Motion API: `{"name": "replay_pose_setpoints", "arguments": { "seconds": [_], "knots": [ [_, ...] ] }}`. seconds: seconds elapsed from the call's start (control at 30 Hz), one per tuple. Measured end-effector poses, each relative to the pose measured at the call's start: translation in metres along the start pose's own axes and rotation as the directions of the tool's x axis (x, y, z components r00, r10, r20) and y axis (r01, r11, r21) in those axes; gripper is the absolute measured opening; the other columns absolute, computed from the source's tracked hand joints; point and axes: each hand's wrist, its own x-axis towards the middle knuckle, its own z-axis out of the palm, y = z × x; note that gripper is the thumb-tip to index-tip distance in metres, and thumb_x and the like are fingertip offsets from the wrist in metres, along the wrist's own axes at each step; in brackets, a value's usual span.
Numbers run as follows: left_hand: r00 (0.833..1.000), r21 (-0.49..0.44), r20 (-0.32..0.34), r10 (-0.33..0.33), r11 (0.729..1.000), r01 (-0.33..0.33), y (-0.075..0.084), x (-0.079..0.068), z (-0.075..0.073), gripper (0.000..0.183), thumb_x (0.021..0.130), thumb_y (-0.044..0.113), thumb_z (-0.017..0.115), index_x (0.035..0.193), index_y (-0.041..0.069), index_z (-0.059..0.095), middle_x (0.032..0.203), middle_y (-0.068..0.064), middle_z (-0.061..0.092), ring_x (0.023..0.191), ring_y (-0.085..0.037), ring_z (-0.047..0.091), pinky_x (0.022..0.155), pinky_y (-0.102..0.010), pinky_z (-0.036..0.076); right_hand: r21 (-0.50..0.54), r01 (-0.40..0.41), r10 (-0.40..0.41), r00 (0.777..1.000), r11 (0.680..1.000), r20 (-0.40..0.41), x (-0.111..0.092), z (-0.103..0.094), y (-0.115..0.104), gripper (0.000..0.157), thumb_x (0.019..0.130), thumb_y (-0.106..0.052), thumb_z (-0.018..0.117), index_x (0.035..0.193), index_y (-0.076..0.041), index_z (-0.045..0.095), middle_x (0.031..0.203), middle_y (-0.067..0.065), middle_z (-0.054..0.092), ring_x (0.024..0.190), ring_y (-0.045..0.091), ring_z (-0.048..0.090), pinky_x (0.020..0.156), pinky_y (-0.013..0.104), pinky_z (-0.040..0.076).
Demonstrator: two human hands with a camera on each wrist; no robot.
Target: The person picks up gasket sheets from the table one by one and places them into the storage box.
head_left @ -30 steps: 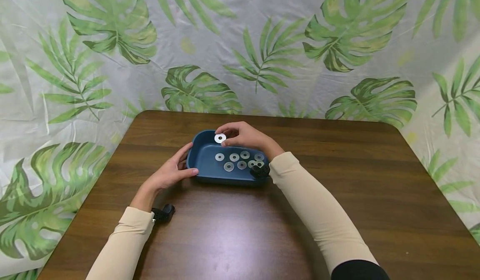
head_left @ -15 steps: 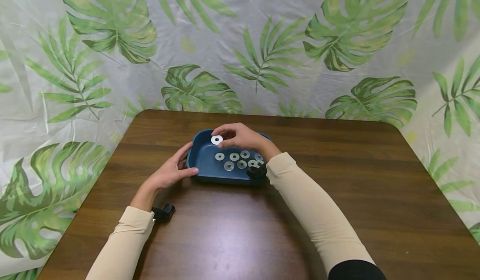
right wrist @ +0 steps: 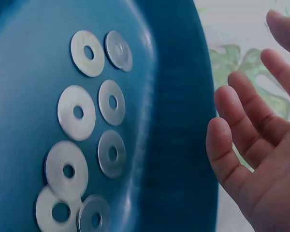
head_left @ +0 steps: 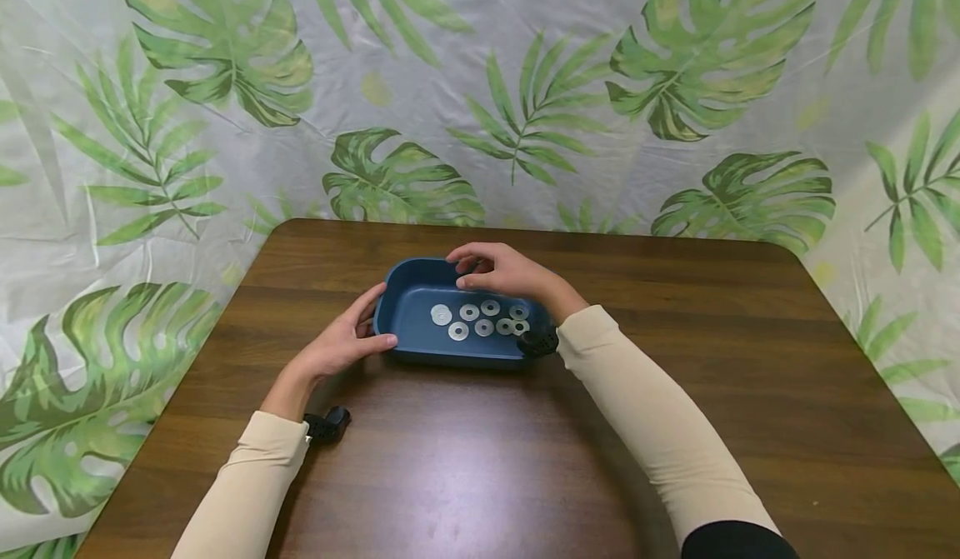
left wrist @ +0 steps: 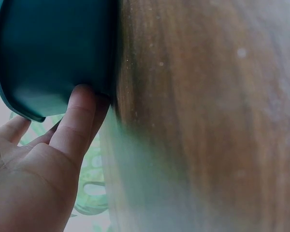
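A deep blue oblong tray (head_left: 408, 317) holds several flat metal washers with round holes. Its left end is gripped by my left hand (head_left: 345, 338), thumb at the front corner and fingers along the end wall; the left wrist view shows the thumb (left wrist: 81, 104) pressed against the tray's outside wall. Over the back rim hovers my right hand (head_left: 506, 272), fingers loosely bent and holding nothing. Beneath and left of it, two stacked washers (head_left: 441, 315) lie slightly offset, also visible as a doubled washer (right wrist: 118, 50) in the right wrist view. More washers (right wrist: 66, 169) overlap at the tray's right end.
The tray stands on a brown wooden table (head_left: 465, 451), toward its back edge. A cloth with green leaf prints (head_left: 405, 180) hangs behind. Each wrist carries a black camera, the right one (head_left: 538, 342) close over the tray's front right corner.
My right hand shifted slightly left with a washer, then let it go onto another washer on the tray's left side and drew back to the right. My left hand has stayed put.
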Motion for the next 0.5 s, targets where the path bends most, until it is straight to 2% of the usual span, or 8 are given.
{"name": "replay_pose_setpoints", "arguments": {
  "seconds": [0.2,0.33,0.5],
  "knots": [
    [1.000,0.001,-0.002,-0.005,1.000,0.005,0.002,0.000,0.001,0.088,0.095,0.010,0.066,0.161,0.013,0.008,0.166,-0.021,0.016,0.143,-0.047,0.037,0.095,-0.017,0.047,-0.098,0.075,-0.077,0.997,0.992,-0.010,-0.027,-0.008,-0.002,0.039,0.097,-0.019,0.063,0.136,-0.013,0.058,0.130,0.016,0.064,0.114,0.027,0.062,0.098,0.047,0.050],
    [1.000,0.012,-0.005,-0.016,1.000,0.016,0.003,0.000,0.000,0.088,0.095,0.011,0.066,0.161,0.014,0.008,0.165,-0.021,0.016,0.143,-0.047,0.038,0.100,-0.025,0.048,-0.098,0.090,-0.093,0.995,0.991,-0.031,-0.053,-0.013,-0.005,0.038,0.097,-0.019,0.064,0.134,-0.013,0.059,0.127,0.011,0.066,0.109,0.024,0.063,0.093,0.046,0.052],
    [1.000,0.024,-0.005,-0.024,0.999,0.024,0.004,-0.001,0.000,0.088,0.095,0.012,0.066,0.161,0.015,0.007,0.166,-0.022,0.016,0.144,-0.047,0.037,0.106,-0.037,0.047,-0.124,0.096,-0.107,0.991,0.988,-0.081,-0.089,-0.018,0.000,0.038,0.096,-0.018,0.066,0.133,-0.011,0.060,0.127,0.011,0.065,0.108,0.022,0.063,0.090,0.043,0.053]
  ]
}}
